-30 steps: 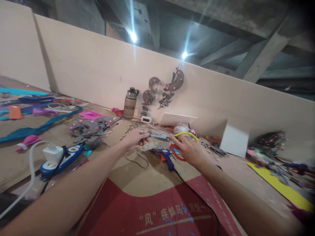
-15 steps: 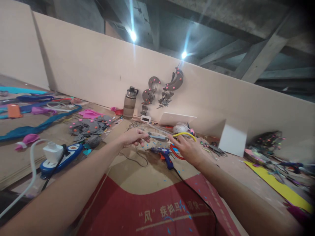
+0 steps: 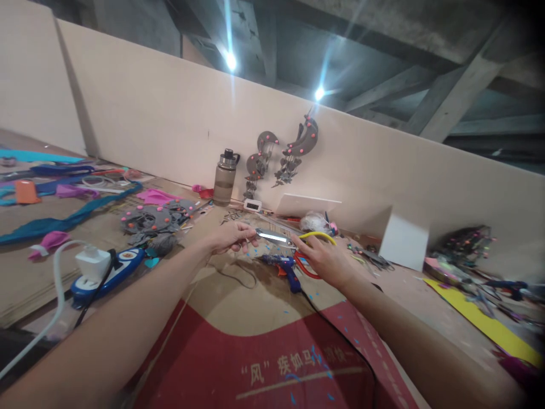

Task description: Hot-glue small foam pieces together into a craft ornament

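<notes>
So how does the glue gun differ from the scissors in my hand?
The glue gun is blue, lies on the cardboard untouched, and trails a black cord. The scissors have yellow handles, are lifted off the cardboard and held by both the left hand and right hand.

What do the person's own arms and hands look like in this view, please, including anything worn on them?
Both arms are bare along their whole visible length: no sleeves, gloves, watch or bracelets show. The left hand and the right hand are bare too, with no rings that can be made out at this size. Both forearms enter from the bottom corners of the picture, look slim, and carry no markings.
</notes>
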Demonstrator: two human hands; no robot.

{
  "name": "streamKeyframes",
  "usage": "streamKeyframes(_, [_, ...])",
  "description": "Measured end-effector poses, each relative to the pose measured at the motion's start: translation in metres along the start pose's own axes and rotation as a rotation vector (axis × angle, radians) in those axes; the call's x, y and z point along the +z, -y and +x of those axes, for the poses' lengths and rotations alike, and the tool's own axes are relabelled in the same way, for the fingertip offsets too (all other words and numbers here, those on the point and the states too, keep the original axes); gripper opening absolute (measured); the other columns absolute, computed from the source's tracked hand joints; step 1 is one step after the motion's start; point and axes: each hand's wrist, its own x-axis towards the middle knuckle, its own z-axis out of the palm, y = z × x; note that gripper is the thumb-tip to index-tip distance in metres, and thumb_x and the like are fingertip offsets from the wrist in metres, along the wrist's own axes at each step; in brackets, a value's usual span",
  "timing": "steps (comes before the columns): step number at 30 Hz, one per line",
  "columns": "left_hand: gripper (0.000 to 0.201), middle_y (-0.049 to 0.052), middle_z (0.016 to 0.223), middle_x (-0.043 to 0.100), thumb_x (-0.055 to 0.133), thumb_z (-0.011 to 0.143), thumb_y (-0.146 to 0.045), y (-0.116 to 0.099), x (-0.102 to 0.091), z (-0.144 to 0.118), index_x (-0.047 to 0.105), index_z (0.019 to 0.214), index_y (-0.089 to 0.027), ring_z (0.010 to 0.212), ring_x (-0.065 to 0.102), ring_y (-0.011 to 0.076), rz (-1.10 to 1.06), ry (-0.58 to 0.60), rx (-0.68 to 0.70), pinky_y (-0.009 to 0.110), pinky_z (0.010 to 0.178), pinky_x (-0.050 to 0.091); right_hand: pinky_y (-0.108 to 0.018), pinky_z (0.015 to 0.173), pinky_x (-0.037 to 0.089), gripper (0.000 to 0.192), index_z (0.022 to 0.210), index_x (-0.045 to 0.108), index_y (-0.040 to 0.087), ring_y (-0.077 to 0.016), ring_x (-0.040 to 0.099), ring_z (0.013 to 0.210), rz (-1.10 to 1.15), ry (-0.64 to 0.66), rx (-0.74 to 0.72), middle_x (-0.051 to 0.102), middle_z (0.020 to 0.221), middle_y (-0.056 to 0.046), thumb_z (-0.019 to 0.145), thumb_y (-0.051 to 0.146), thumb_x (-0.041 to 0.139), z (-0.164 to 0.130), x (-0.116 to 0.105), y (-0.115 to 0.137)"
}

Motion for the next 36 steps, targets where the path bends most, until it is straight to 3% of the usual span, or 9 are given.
streamKeyframes(23, [0.032, 0.005, 0.068, 0.062, 0.065, 0.075, -0.043, 0.011, -0.003, 0.005, 0.058, 0.074, -0.012, 0.045, 0.051, 0.0054, 0.002, 0.056, 0.024, 0.014, 0.033, 0.021, -0.03, 0.064, 0.032, 0.059, 0.142, 0.03, 0.031, -0.0191, 0.05, 0.077, -0.042, -0.014, -0.049, 0.059, 0.095, -0.007, 0.087, 0.016, 0.041, -0.002, 0.016, -0.004])
streamKeyframes(36, [0.032, 0.002, 0.054, 0.059, 0.066, 0.075, -0.042, 0.01, 0.0, 0.006, 0.058, 0.072, -0.011, 0.036, 0.043, 0.0038, -0.047, 0.063, -0.015, 0.014, 0.031, 0.02, -0.029, 0.067, 0.034, 0.056, 0.142, 0.031, 0.028, -0.0194, 0.05, 0.078, 0.011, -0.05, -0.083, 0.059, 0.091, -0.007, 0.088, 0.021, 0.044, -0.003, 0.029, -0.008])
